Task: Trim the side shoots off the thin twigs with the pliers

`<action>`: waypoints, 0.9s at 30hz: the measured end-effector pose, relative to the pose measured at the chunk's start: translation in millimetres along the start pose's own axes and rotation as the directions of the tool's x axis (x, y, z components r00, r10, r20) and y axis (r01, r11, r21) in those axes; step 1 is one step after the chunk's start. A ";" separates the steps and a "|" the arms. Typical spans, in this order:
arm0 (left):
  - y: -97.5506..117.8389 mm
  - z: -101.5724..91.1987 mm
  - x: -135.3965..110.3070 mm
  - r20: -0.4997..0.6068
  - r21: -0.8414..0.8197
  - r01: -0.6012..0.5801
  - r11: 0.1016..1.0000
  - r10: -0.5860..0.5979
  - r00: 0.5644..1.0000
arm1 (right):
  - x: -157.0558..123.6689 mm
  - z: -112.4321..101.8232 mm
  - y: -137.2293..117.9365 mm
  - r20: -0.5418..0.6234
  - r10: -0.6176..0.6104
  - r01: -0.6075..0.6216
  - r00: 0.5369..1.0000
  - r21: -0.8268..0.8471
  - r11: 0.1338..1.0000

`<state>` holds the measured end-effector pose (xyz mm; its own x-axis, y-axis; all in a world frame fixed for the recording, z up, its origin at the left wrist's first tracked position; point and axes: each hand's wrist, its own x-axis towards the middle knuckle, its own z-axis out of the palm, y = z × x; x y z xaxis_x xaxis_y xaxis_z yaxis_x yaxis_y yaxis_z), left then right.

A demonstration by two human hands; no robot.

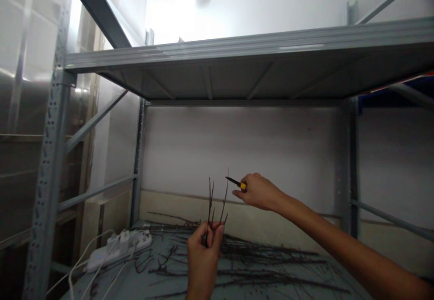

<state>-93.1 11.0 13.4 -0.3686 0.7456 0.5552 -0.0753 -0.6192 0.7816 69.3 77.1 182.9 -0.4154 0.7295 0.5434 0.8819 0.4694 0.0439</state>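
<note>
Dark twigs [210, 203] stand pinched upright in the left hand [203, 259] above the steel shelf [172, 286], with many more twigs [257, 257] lying there; the right hand [259, 191] pinches a yellow-handled knife [236, 183] just beside them.

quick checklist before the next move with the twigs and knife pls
1. Left hand gripping the twigs: ok, fingers closed around them.
2. Right hand gripping the yellow-handled knife: ok, handle held in the fingers.
3. Blade apart from the left hand: ok, open gap between them.
4. Blade sharp: cannot tell from this view.
5. Power strip apart from the loose twigs: not ok, some lie right beside it.
</note>
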 end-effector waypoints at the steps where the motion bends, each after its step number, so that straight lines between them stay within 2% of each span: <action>1: -0.5 0.2 -0.2 0.001 -0.004 0.001 1.000 -0.001 1.000 | 0.3 -1.6 -0.7 0.005 0.006 -0.006 1.000 -0.014 1.000; 8: -0.3 2.6 -1.4 -0.009 -0.009 0.020 1.000 -0.020 1.000 | 0.0 -9.3 -1.3 0.031 0.034 -0.031 0.999 -0.076 0.997; 13: 0.9 3.1 -2.9 -0.005 -0.011 0.020 1.000 -0.020 1.000 | -0.2 -7.0 3.2 0.032 0.026 -0.022 0.999 -0.099 0.995; 23: 6.8 0.6 -2.8 0.006 -0.007 0.034 0.999 -0.034 0.999 | 2.3 27.2 12.2 0.068 0.018 -0.018 0.997 -0.005 1.000; 27: 6.8 -4.8 7.4 -0.052 -0.061 0.020 0.998 -0.024 0.998 | -7.2 42.4 15.6 0.092 0.035 -0.042 0.995 0.082 0.996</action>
<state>-100.8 11.2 21.4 -0.4148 0.7460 0.5210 -0.1393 -0.6178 0.7739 76.6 100.3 144.2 -0.4034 0.7879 0.4653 0.8774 0.4774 -0.0477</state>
